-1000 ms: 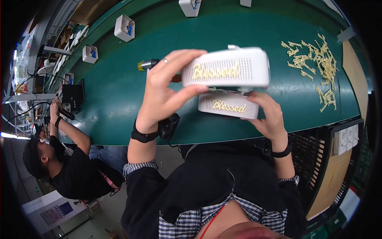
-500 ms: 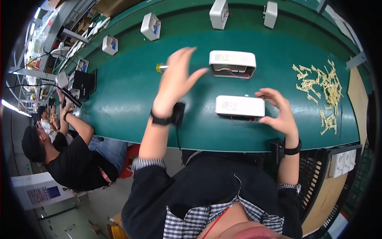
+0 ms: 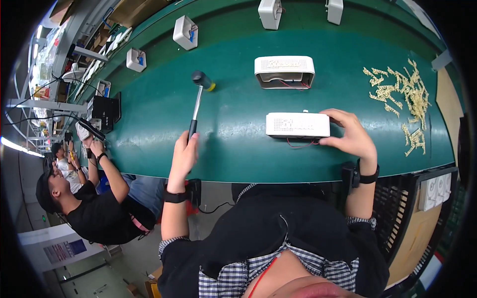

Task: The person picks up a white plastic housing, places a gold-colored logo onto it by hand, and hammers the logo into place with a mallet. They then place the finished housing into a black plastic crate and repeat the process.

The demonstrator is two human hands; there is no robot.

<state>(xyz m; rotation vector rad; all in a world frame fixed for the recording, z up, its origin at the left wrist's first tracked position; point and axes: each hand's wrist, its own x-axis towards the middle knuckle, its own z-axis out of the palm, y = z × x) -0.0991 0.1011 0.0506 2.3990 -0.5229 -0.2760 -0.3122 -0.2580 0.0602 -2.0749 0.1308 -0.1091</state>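
Note:
A mallet (image 3: 196, 105) with a black and yellow head and a metal shaft stands up from my left hand (image 3: 185, 155), whose fingers are closed round its dark handle. Near the front of the table lies a white plastic housing (image 3: 297, 124) with a dotted grille and a red wire below its front edge. My right hand (image 3: 352, 133) grips its right end between thumb and fingers. Behind it sits a second white housing (image 3: 284, 64), its open side facing me and showing red wires inside.
Pale yellow letter-shaped pieces (image 3: 416, 97) lie heaped on the right of the green table (image 3: 228, 144). Several white housings (image 3: 186, 33) stand along the far side. At the left, a co-worker (image 3: 89, 198) works beside a black box (image 3: 103, 113). A black crate (image 3: 397, 218) stands at the lower right.
My left hand has taken up the mallet and drawn back toward the table's near edge. My right hand has closed onto the near housing's end.

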